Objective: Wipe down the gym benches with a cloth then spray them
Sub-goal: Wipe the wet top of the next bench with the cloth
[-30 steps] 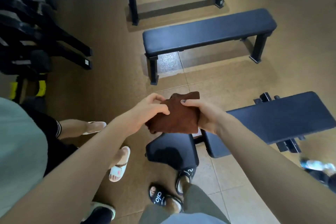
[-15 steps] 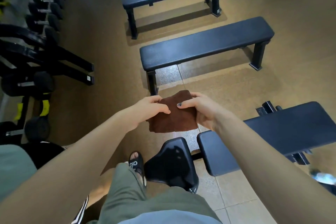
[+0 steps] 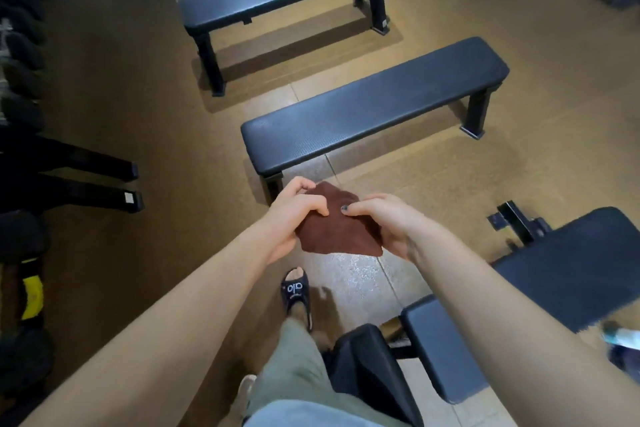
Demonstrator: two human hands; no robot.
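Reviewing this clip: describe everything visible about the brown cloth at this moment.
The brown cloth is a dark reddish-brown piece with a soft, towel-like nap, folded into a flat, roughly four-cornered pad. It is held in the air above the tiled floor, in front of the near end of the middle flat bench, touching no bench. The left hand grips its left edge with curled fingers, and the right hand pinches its right side, thumb on top. Its lower edge hangs free, and part of it is hidden under both hands.

Brown cloth [image 3: 337,232], navy benches [image 3: 374,107] – finely dotted texture, tan floor [image 3: 519,28], black-white slide sandal [image 3: 296,291]
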